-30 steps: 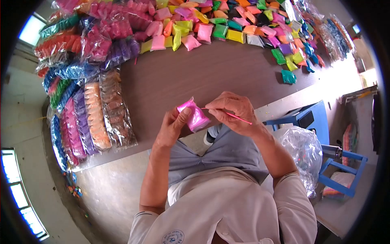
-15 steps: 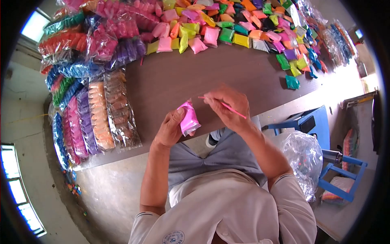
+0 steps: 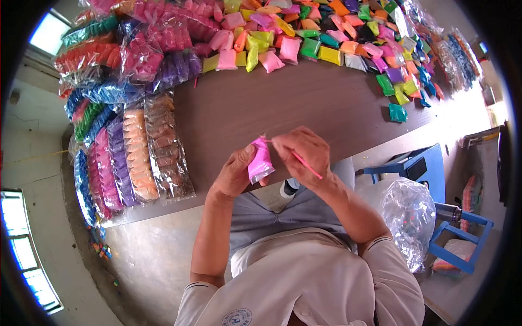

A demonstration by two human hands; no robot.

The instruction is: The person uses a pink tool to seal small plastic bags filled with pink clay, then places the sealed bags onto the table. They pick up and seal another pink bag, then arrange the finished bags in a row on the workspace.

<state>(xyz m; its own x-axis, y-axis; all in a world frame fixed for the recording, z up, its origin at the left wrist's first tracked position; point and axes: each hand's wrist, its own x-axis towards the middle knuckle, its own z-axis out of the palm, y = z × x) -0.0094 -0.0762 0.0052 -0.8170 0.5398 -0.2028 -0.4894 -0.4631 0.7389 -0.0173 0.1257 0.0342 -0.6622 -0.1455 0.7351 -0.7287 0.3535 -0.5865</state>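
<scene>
Since half a second ago the right hand [image 3: 302, 149] has come back down and in, so the tip of its thin pink stick [image 3: 308, 166] now meets the top of the pink packet [image 3: 260, 160] instead of hanging clear above it; both hands now work together at the packet's upper end. The left hand [image 3: 234, 174] clasps the packet upright, thumb pressed against its side. The right hand's fingertips pinch the stick near its front. The packet sits over the table's near edge, above the lap. At four o'clock a clear plastic bag [image 3: 409, 212] stands by a blue stool [image 3: 420, 163]. Ahead the brown table [image 3: 261, 103] lies bare. At nine o'clock long bags of stacked packets [image 3: 136, 155] border it; from twelve to two o'clock loose coloured packets [image 3: 304, 32] crowd the far edge.
</scene>
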